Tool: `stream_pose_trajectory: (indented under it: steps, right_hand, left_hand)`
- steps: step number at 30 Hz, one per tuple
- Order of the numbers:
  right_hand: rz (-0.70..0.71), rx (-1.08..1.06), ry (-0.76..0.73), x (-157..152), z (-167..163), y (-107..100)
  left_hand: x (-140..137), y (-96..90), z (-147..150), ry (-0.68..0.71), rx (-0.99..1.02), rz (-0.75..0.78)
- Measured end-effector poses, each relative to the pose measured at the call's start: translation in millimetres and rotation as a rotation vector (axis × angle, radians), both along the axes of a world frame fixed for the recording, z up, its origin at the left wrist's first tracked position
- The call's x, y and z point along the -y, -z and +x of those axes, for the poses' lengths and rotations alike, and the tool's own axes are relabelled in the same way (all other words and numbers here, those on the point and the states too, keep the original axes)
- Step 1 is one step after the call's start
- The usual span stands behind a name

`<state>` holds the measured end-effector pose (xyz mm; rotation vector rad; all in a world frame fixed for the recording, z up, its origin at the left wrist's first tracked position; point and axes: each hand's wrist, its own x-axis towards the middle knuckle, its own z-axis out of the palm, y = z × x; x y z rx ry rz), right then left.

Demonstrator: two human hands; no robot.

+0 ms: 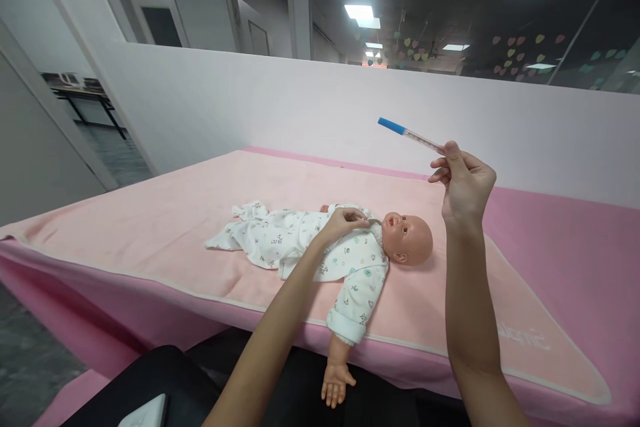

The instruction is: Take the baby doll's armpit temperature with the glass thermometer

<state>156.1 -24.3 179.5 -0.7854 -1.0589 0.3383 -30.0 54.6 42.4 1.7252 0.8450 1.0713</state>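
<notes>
A baby doll (407,240) with a bald head lies on its back, its head to the right. It wears a white printed shirt (357,257) and matching trousers (273,233). My left hand (345,223) rests over the doll's chest, its fingers closed in a pinch at the shirt's collar below the chin. Raised above and to the right of the doll's head, my right hand (463,180) grips the clear end of a glass thermometer (423,140). The thermometer's blue end points up and left, away from my fingers.
The doll lies on a peach mat (170,213) over a pink-covered table (560,240). One doll arm (337,373) hangs past the near edge. Behind is a low white wall (300,107) with glass above. A white flat object (145,412) sits at bottom left.
</notes>
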Motion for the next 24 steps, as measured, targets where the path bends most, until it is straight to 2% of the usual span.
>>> stream_pose_trajectory:
  steps: [18,22,24]
  right_hand:
    - [-0.005,0.043,-0.01,0.7,-3.7,0.5]
    - [-0.058,0.112,-0.053,-3.0,-8.9,-0.2]
    - [-0.108,0.183,-0.079,1.7,-7.1,6.4]
  left_hand:
    - [-3.1,3.8,-1.2,0.002,0.051,-0.008]
    - [-3.4,7.3,-2.1,0.003,0.026,0.005]
    - [-3.0,8.4,-2.3,-0.001,0.023,0.016]
